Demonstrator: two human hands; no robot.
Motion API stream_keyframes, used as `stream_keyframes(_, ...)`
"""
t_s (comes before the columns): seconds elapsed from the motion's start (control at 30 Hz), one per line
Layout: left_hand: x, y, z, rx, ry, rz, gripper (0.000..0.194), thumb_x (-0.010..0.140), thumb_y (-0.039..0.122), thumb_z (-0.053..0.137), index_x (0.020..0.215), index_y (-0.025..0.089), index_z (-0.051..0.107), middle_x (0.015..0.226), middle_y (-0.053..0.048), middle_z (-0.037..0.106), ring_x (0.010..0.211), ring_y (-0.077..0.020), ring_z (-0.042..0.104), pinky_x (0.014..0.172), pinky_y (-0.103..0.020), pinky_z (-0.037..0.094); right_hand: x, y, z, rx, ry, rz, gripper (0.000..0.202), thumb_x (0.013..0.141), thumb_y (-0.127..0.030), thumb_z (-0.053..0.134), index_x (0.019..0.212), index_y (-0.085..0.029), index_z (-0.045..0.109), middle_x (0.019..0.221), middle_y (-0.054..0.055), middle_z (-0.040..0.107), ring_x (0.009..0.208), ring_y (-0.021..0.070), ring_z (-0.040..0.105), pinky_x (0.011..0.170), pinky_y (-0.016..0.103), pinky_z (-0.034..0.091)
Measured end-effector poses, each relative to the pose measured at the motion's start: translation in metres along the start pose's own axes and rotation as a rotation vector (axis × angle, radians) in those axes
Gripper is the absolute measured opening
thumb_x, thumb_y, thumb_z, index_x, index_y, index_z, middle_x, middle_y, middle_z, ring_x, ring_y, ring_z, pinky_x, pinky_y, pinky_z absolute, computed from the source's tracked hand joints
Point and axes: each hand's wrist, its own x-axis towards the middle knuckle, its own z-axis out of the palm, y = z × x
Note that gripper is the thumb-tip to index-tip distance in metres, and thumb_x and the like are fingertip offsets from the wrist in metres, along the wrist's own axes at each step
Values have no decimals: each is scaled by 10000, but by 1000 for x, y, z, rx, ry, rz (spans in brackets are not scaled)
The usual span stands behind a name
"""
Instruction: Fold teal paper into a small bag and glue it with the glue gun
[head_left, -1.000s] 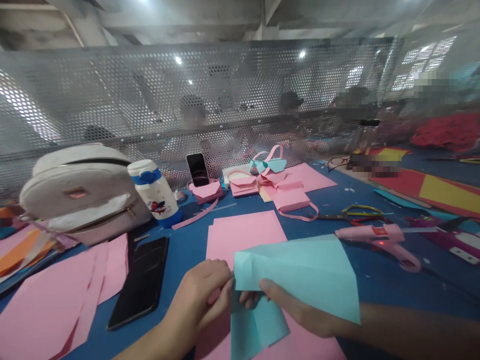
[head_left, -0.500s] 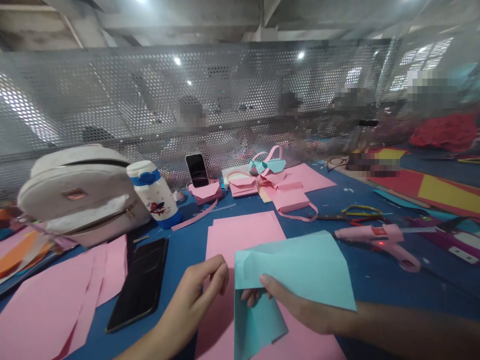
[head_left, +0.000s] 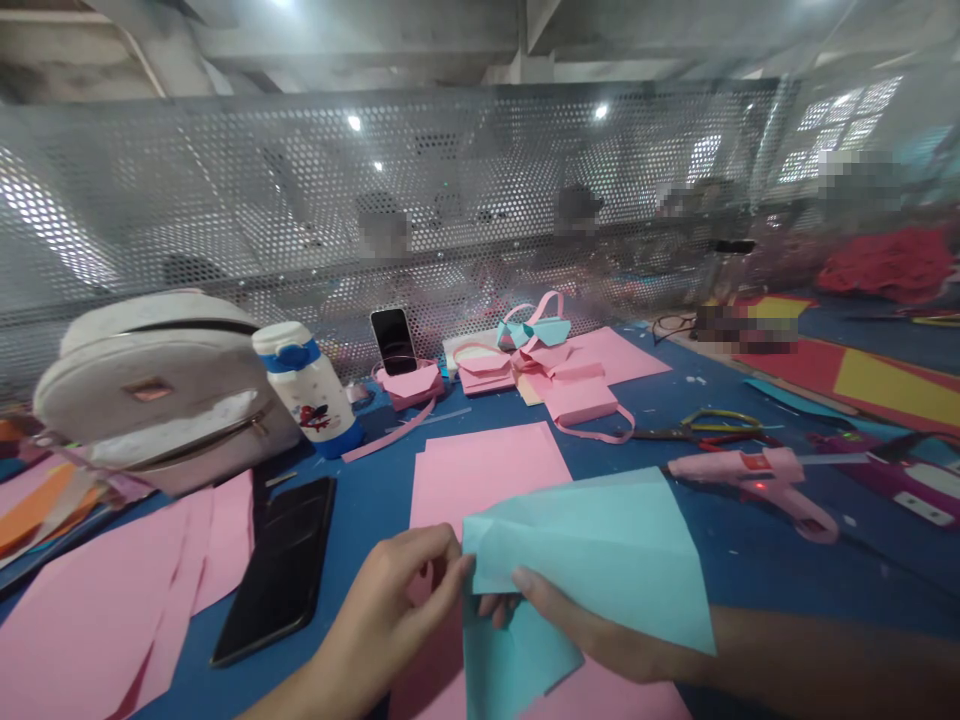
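A folded sheet of light blue paper (head_left: 600,540) is held over pink paper sheets (head_left: 487,455) on the table. My right hand (head_left: 577,620) grips it from the right, thumb on top and fingertips curled underneath inside the fold. At the paper's left folded edge, my left hand (head_left: 412,590) has thumb and forefinger brought together in a pinch on the edge. The lower flap of the blue paper hangs down toward me below both hands.
A black phone (head_left: 281,570) and cut pink sheets (head_left: 120,600) lie to the left, before a backpack (head_left: 157,390) and a bottle (head_left: 311,395). At right are a pink glue gun (head_left: 765,480) and scissors (head_left: 697,430). Small pink paper bags (head_left: 581,398) sit behind.
My left hand has moved right and up against the blue paper's left edge, its fingers closing there. The blue paper and my right hand have shifted slightly down.
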Motion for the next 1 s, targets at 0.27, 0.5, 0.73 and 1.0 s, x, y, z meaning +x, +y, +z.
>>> stream_keyframes(0.27,-1,-5,0,114,3,102,296,948,194,456,653,198,424,585,52,472,555,-105,435,556,-197,333,0,6,4,15,-45,-48,491,1051,-428,316,1031,-162,729,1033,59,732,1011,184,672,1026,312,476)
stream_keyframes(0.5,-1,0,-3,-113,-60,-4,350,987,253,389,641,208,359,583,53,402,563,-113,390,552,-213,312,-1,-2,-1,61,-51,-26,541,1044,-485,311,1036,-163,745,1005,72,748,989,192,687,1014,331,496)
stream_keyframes(0.73,0,-6,-8,-404,-48,-114,431,1024,405,381,642,207,404,620,37,438,580,-121,408,559,-232,328,3,3,4,241,-39,25,669,1012,-604,270,1030,-134,746,974,107,751,949,214,694,976,369,512)
stream_keyframes(1.0,0,-7,-7,-140,28,57,351,1003,236,387,652,211,375,590,51,404,557,-113,395,546,-220,312,7,-3,3,250,14,128,705,967,-667,298,952,-117,738,931,132,752,942,250,697,961,408,515)
